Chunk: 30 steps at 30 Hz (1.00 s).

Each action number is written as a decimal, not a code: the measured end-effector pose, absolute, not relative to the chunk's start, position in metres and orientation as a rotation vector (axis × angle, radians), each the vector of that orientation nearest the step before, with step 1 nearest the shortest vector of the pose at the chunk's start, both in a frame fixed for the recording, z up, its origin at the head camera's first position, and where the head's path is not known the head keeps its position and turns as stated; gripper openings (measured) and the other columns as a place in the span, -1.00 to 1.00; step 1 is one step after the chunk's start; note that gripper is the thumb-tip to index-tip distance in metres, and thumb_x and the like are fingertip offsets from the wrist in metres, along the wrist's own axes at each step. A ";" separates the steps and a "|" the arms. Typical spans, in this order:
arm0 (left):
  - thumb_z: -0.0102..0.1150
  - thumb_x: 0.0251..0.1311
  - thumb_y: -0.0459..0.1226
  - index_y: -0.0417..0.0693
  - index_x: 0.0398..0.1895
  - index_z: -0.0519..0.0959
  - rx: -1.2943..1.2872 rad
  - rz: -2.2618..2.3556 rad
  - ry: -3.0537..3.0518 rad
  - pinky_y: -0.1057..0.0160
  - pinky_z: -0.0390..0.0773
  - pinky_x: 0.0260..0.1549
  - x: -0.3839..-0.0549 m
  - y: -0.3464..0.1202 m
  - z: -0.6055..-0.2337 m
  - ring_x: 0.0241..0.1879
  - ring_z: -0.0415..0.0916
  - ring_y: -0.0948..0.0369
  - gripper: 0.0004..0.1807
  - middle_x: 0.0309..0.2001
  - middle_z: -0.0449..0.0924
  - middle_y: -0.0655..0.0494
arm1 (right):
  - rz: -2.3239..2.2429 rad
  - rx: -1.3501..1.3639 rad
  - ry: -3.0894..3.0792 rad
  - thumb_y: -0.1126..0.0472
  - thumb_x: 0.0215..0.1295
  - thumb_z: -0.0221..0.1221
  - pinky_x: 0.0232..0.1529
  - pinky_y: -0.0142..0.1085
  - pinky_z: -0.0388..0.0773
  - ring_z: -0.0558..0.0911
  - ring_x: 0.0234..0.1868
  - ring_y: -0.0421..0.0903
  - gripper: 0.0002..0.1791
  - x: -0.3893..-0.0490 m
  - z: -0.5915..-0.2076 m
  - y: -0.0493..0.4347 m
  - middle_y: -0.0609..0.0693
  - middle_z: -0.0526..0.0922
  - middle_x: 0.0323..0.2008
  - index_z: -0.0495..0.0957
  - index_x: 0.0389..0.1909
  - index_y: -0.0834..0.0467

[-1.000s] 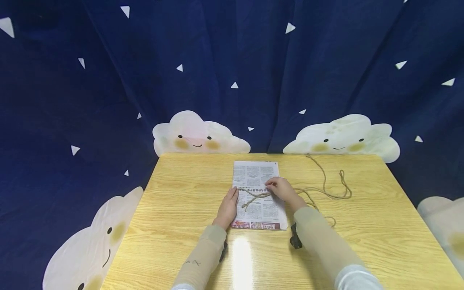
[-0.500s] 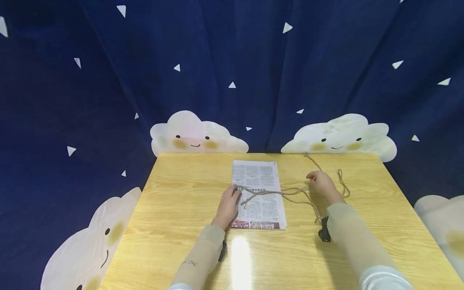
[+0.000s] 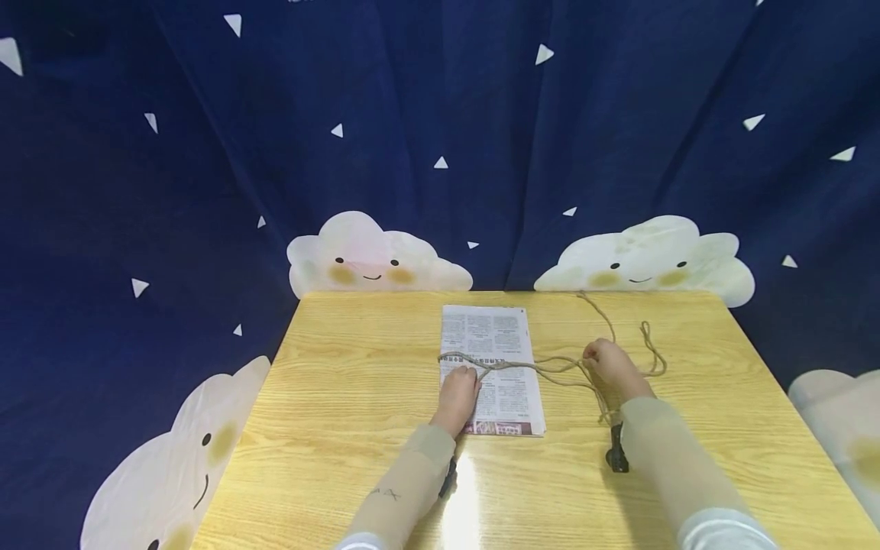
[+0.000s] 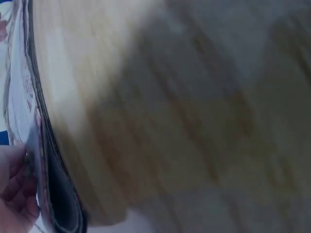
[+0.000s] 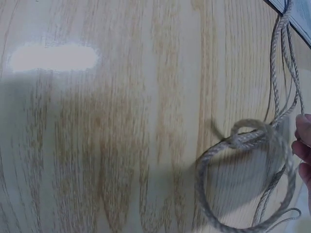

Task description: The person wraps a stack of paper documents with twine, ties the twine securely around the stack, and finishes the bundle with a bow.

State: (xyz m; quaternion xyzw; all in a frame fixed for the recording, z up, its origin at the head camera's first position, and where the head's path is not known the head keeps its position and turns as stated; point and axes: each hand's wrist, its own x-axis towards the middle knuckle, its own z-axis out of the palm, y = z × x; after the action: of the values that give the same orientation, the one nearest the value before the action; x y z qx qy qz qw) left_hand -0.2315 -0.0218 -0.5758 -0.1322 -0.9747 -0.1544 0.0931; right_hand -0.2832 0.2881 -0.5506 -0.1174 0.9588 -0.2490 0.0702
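A folded newspaper (image 3: 512,397) lies flat on the table with a twine rope (image 3: 512,364) laid across its middle. My left hand (image 3: 459,399) is over the newspaper's left part, its curled fingers at a short branch of the rope; that end is hidden by the hand. In the left wrist view, the curled fingers (image 4: 17,187) are beside the newspaper's folded edge (image 4: 53,179). To the right of the newspaper, my right hand (image 3: 614,368) pinches a strand of the rope. The right wrist view has its fingertips (image 5: 303,132) on that strand, near a loose rope loop (image 5: 201,189).
More rope (image 3: 656,359) trails over the right side of the wooden table (image 3: 357,359) toward its back edge. Behind the table hangs a dark blue curtain (image 3: 412,92) with clouds on it. A black wrist device (image 3: 616,451) sits under the right sleeve.
My right hand has moved from the newspaper to the rope on its right. The left hand has shifted from the newspaper's left edge rightward onto it, at the short rope branch.
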 end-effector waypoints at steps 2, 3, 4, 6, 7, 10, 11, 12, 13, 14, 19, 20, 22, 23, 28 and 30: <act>0.16 0.13 -0.27 -0.16 -0.52 0.51 -0.382 -0.451 -2.880 0.27 0.51 -0.45 -0.230 -0.024 -0.575 -0.49 0.47 0.15 -0.85 -0.55 0.47 0.07 | -0.763 -0.323 2.862 0.36 0.24 0.09 -0.26 -0.06 0.49 0.52 -0.26 0.10 -0.89 -0.283 -0.551 0.288 0.19 0.53 -0.31 0.49 -0.29 0.36; 0.15 0.12 -0.30 -0.17 -0.53 0.51 -0.375 -0.462 -2.873 0.27 0.51 -0.46 -0.230 -0.027 -0.575 -0.50 0.47 0.15 -0.86 -0.56 0.47 0.07 | -0.769 -0.311 2.857 0.36 0.25 0.08 -0.28 -0.08 0.49 0.52 -0.28 0.08 -0.90 -0.283 -0.551 0.288 0.18 0.54 -0.32 0.49 -0.30 0.35; 0.14 0.12 -0.31 -0.17 -0.54 0.51 -0.363 -0.484 -2.872 0.27 0.50 -0.46 -0.229 -0.030 -0.575 -0.51 0.46 0.16 -0.86 -0.57 0.46 0.07 | -0.769 -0.313 2.856 0.36 0.25 0.07 -0.31 -0.10 0.48 0.51 -0.30 0.07 -0.91 -0.282 -0.551 0.288 0.18 0.54 -0.34 0.48 -0.31 0.35; 0.14 0.09 -0.33 -0.15 -0.59 0.48 -0.335 -0.531 -2.863 0.27 0.48 -0.49 -0.227 -0.038 -0.574 -0.54 0.43 0.17 -0.85 -0.59 0.44 0.08 | -0.769 -0.315 2.864 0.37 0.26 0.06 -0.37 -0.14 0.46 0.49 -0.36 0.02 -0.92 -0.282 -0.551 0.289 0.17 0.55 -0.37 0.49 -0.34 0.33; 0.12 0.08 -0.34 -0.13 -0.61 0.47 -0.322 -0.558 -2.858 0.29 0.46 -0.51 -0.227 -0.043 -0.575 -0.55 0.40 0.19 -0.85 -0.60 0.42 0.10 | -0.766 -0.316 2.871 0.38 0.27 0.05 -0.39 -0.15 0.45 0.48 -0.38 0.00 -0.92 -0.283 -0.552 0.289 0.15 0.55 -0.38 0.49 -0.35 0.32; 0.11 0.03 -0.37 -0.09 -0.67 0.41 -0.277 -0.635 -2.843 0.32 0.38 -0.58 -0.226 -0.059 -0.575 -0.59 0.31 0.23 -0.82 -0.63 0.36 0.15 | -0.756 -0.333 2.888 0.39 0.26 0.05 -0.44 -0.18 0.42 0.44 -0.44 -0.04 -0.92 -0.283 -0.554 0.291 0.13 0.54 -0.43 0.49 -0.38 0.31; 0.11 0.01 -0.37 -0.08 -0.69 0.39 -0.268 -0.654 -2.833 0.33 0.36 -0.60 -0.225 -0.065 -0.575 -0.60 0.28 0.24 -0.81 -0.64 0.34 0.15 | -0.761 -0.329 2.887 0.38 0.26 0.06 -0.44 -0.19 0.41 0.44 -0.44 -0.05 -0.92 -0.282 -0.554 0.291 0.12 0.53 -0.43 0.49 -0.38 0.31; 0.10 0.00 -0.39 -0.07 -0.70 0.37 -0.259 -0.678 -2.825 0.34 0.33 -0.62 -0.225 -0.071 -0.576 -0.61 0.25 0.25 -0.80 -0.64 0.32 0.16 | -0.761 -0.334 2.887 0.38 0.26 0.06 -0.44 -0.20 0.41 0.44 -0.44 -0.05 -0.92 -0.282 -0.555 0.291 0.12 0.53 -0.44 0.48 -0.38 0.31; 0.10 -0.01 -0.40 -0.06 -0.71 0.36 -0.248 -0.705 -2.822 0.35 0.31 -0.64 -0.224 -0.076 -0.576 -0.62 0.23 0.26 -0.79 -0.65 0.30 0.17 | -0.764 -0.331 2.884 0.37 0.26 0.06 -0.44 -0.20 0.41 0.43 -0.44 -0.06 -0.92 -0.282 -0.555 0.291 0.11 0.53 -0.44 0.48 -0.38 0.31; 0.11 -0.02 -0.41 -0.07 -0.71 0.35 -0.237 -0.729 -2.813 0.36 0.30 -0.66 -0.224 -0.081 -0.577 -0.63 0.22 0.26 -0.78 -0.66 0.29 0.17 | -0.766 -0.332 2.877 0.37 0.26 0.06 -0.45 -0.21 0.41 0.43 -0.45 -0.06 -0.92 -0.281 -0.555 0.291 0.11 0.53 -0.44 0.48 -0.38 0.31; 0.12 -0.02 -0.43 -0.09 -0.72 0.34 -0.144 -0.829 -2.779 0.37 0.28 -0.70 -0.225 -0.105 -0.579 -0.66 0.20 0.27 -0.76 -0.67 0.27 0.16 | -0.773 -0.317 2.859 0.36 0.27 0.05 -0.47 -0.24 0.38 0.41 -0.48 -0.07 -0.91 -0.279 -0.556 0.291 0.11 0.52 -0.45 0.47 -0.37 0.32; 0.13 -0.02 -0.43 -0.09 -0.72 0.35 -0.117 -0.831 -2.771 0.37 0.28 -0.69 -0.226 -0.110 -0.579 -0.66 0.21 0.27 -0.77 -0.66 0.28 0.16 | -0.775 -0.315 2.858 0.36 0.28 0.05 -0.47 -0.25 0.38 0.40 -0.47 -0.07 -0.91 -0.278 -0.557 0.291 0.11 0.52 -0.45 0.47 -0.37 0.32; 0.11 -0.01 -0.43 -0.11 -0.72 0.36 -0.060 -0.855 -2.762 0.36 0.28 -0.70 -0.227 -0.120 -0.579 -0.66 0.22 0.26 -0.77 -0.66 0.29 0.14 | -0.776 -0.312 2.860 0.36 0.27 0.05 -0.45 -0.25 0.39 0.41 -0.46 -0.08 -0.92 -0.278 -0.558 0.291 0.11 0.53 -0.43 0.48 -0.36 0.31; 0.10 0.01 -0.44 -0.12 -0.71 0.36 -0.035 -0.865 -2.764 0.36 0.28 -0.71 -0.227 -0.125 -0.579 -0.66 0.22 0.26 -0.77 -0.66 0.29 0.13 | -0.772 -0.315 2.862 0.37 0.27 0.05 -0.45 -0.24 0.40 0.41 -0.46 -0.07 -0.92 -0.277 -0.559 0.291 0.11 0.53 -0.43 0.48 -0.36 0.31; 0.05 0.04 -0.44 -0.13 -0.72 0.33 0.118 -0.914 -2.771 0.35 0.23 -0.71 -0.225 -0.150 -0.578 -0.67 0.21 0.23 -0.76 -0.66 0.27 0.10 | -0.756 -0.306 2.876 0.38 0.27 0.05 -0.41 -0.19 0.43 0.45 -0.42 -0.05 -0.93 -0.277 -0.561 0.292 0.11 0.53 -0.42 0.47 -0.37 0.31; 0.02 0.04 -0.45 -0.10 -0.74 0.28 0.182 -0.924 -2.773 0.34 0.18 -0.72 -0.224 -0.159 -0.579 -0.69 0.16 0.23 -0.73 -0.68 0.23 0.11 | -0.752 -0.305 2.879 0.38 0.26 0.05 -0.40 -0.17 0.44 0.46 -0.41 -0.04 -0.93 -0.277 -0.561 0.293 0.11 0.53 -0.42 0.47 -0.38 0.32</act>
State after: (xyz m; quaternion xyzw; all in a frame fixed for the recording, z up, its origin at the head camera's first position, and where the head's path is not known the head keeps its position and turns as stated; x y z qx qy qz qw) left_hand -0.2236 -0.1587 -0.5786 0.0619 -0.9415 -0.3137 0.1063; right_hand -0.2774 0.2928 -0.5615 -0.1018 0.9598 -0.2507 0.0750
